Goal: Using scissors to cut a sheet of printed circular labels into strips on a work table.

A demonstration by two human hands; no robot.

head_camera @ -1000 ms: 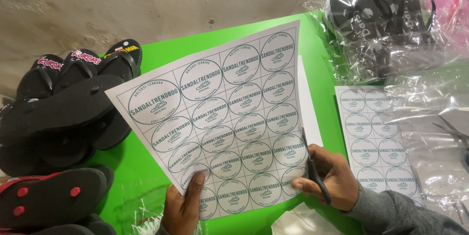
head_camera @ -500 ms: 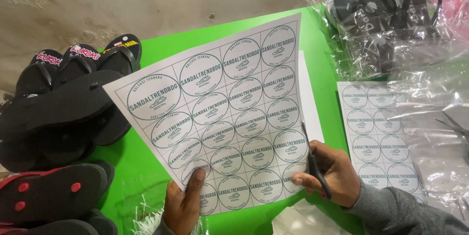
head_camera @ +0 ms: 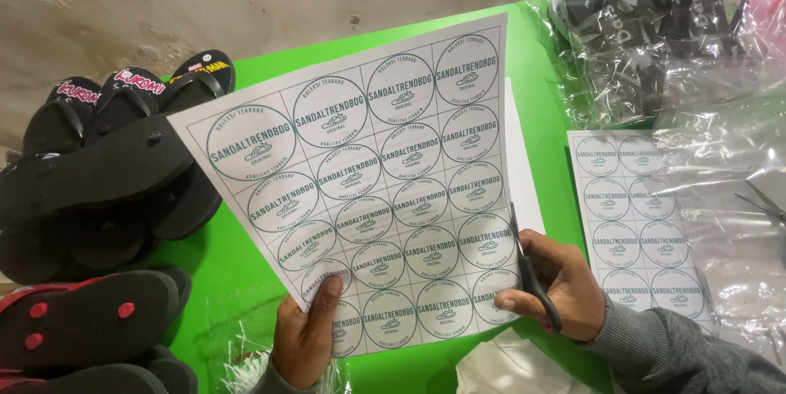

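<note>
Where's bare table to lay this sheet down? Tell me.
Bare green table shows between the black sandals and the held label sheet. The right side is crowded: a second label sheet, bagged sandals and clear plastic.

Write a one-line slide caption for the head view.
Left hand holds a sheet of round labels over a green table; right hand grips black scissors at its edge.

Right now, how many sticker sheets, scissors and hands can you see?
White paper sheets of round green-printed labels: 2, one held up, one lying on the green table
Black-handled scissors: 1, in the right hand
Hands: 2, left, right
Total: 5
</note>
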